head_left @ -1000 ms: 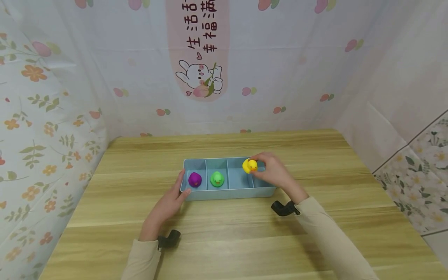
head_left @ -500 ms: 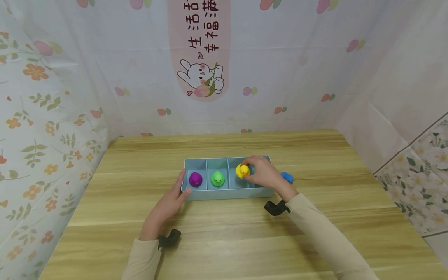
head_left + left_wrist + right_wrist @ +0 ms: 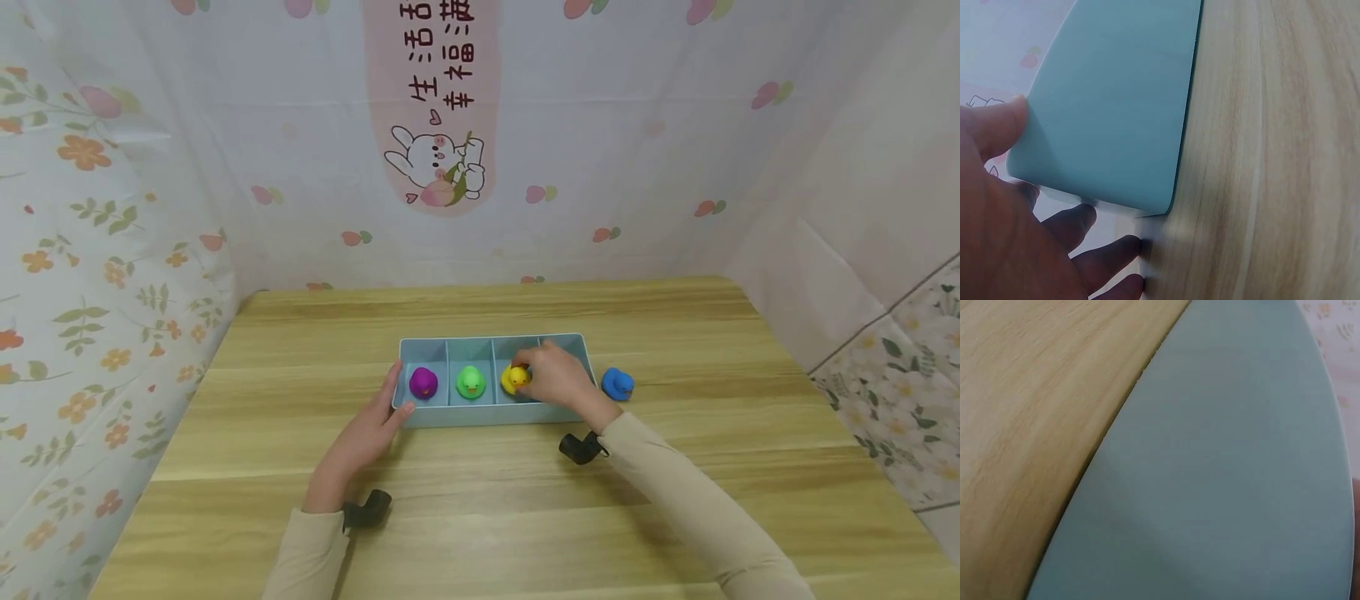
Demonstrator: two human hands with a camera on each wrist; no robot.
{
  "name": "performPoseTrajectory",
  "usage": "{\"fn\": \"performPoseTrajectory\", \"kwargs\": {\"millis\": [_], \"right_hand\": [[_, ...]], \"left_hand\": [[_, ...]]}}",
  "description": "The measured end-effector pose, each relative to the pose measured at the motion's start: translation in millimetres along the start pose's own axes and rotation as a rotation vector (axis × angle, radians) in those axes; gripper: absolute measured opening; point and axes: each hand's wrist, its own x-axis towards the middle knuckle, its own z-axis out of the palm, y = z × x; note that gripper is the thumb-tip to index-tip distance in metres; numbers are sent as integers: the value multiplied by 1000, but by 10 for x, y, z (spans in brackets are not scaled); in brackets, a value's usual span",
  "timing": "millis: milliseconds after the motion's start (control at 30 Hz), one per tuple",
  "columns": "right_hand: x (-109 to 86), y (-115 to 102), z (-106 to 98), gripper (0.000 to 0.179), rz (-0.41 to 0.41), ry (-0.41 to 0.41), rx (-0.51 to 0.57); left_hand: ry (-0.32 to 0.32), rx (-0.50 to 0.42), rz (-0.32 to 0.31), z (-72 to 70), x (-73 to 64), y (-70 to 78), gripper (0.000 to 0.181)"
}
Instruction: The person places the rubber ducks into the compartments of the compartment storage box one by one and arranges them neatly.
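Note:
A pale blue divided box (image 3: 491, 416) sits on the wooden table. Its leftmost compartment holds a purple rubber duck (image 3: 423, 383), and the one beside it a green rubber duck (image 3: 471, 382). With thumb and fingertips my right hand (image 3: 562, 382) pinches a yellow rubber duck (image 3: 513, 381), low in the third compartment. That hand partly covers the rightmost compartment. My left hand (image 3: 365, 442) rests at the box's front left corner. In the left wrist view the thumb (image 3: 1004, 122) lies at the box's rim, and the other fingers spread along the end wall.
A blue rubber duck (image 3: 617, 384) lies on the table just right of the box. A black wrist device (image 3: 581, 448) juts from the right sleeve, another black device (image 3: 367, 509) from the left. Printed white cloth (image 3: 322, 158) hangs behind the table.
My right hand has moved left and down with the yellow duck, from above the third divider into the third compartment. The blue duck has come into view. My left hand stays at the corner.

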Motion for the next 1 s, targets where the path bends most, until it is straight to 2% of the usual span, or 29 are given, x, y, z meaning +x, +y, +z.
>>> {"fn": "performPoseTrajectory", "kwargs": {"millis": [467,767,1000], "right_hand": [[-2,-51,-23,34,-47,-3,-70],[-42,-46,-93,42,-59,-26,-23],[-74,-9,-184,31,-36,-11,35]], "left_hand": [[3,4,8,9,5,11,70],[-7,8,-18,25,17,-11,70],[-10,17,-24,35,19,-15,70]]}}
